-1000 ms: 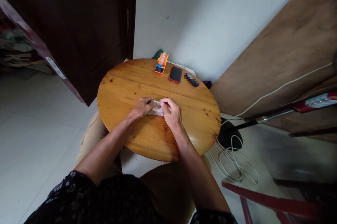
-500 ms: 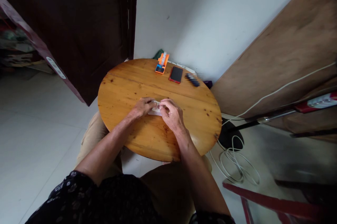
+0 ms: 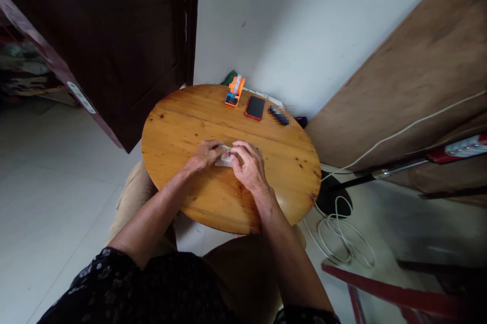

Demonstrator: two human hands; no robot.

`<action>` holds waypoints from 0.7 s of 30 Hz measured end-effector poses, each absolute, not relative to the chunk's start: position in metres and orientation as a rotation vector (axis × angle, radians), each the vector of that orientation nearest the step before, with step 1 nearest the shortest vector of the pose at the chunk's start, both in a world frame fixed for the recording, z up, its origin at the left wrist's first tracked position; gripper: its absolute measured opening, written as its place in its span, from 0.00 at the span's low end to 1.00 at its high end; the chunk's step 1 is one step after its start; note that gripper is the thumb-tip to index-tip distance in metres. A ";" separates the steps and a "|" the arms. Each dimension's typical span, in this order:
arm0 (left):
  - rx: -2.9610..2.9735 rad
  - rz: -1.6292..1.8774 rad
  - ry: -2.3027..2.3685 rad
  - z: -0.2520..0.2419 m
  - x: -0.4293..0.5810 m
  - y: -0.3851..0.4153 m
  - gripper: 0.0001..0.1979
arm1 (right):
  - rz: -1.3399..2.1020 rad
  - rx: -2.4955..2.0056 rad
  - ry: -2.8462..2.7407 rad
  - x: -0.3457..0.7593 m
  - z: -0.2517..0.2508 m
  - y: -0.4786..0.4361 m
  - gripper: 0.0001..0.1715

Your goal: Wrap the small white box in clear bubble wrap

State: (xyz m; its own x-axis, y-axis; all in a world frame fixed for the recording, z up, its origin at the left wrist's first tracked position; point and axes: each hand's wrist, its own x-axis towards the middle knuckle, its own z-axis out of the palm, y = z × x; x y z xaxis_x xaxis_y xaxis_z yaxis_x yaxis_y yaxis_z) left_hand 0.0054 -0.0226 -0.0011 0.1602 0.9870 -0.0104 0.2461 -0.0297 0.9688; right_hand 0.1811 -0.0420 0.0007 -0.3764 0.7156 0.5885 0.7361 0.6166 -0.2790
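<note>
Between my hands, a small whitish, partly see-through packet lies on the round wooden table; its exact kind is too small to make out. My left hand holds the packet's left side, with thumb and fingers against it. From the right, my right hand has bent fingers and thumb drawn together in a pinch at the packet's right end. The fingertips of both hands hide part of it.
Near the wall stand an orange tape dispenser, a phone with a red edge and a dark, blurred-out object. A dark door is on the left. Coiled white cable lies on the floor to the right.
My right hand's fingers have shifted slightly at the packet's right end. My left hand stays in place, and the packet lies nearly where it was.
</note>
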 end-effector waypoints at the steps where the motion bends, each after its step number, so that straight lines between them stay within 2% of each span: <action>1: 1.466 0.969 1.258 -0.002 0.005 -0.022 0.11 | -0.040 -1.136 -2.159 0.181 0.001 -0.042 0.09; 11: 1.493 0.998 1.236 -0.008 0.005 -0.017 0.12 | -0.221 -1.008 -2.232 0.175 0.005 -0.044 0.09; 21: 1.526 1.038 1.261 -0.011 0.005 -0.017 0.12 | -0.162 -1.083 -2.237 0.174 0.006 -0.044 0.11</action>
State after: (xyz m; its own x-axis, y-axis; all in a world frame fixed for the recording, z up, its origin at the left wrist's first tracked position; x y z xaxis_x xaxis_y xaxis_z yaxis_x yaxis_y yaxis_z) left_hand 0.0047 -0.0166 -0.0113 0.1369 0.9882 0.0684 0.2575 -0.1022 0.9608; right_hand 0.1744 -0.0436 0.0057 -0.4558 0.6617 0.5953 0.7406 0.6529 -0.1587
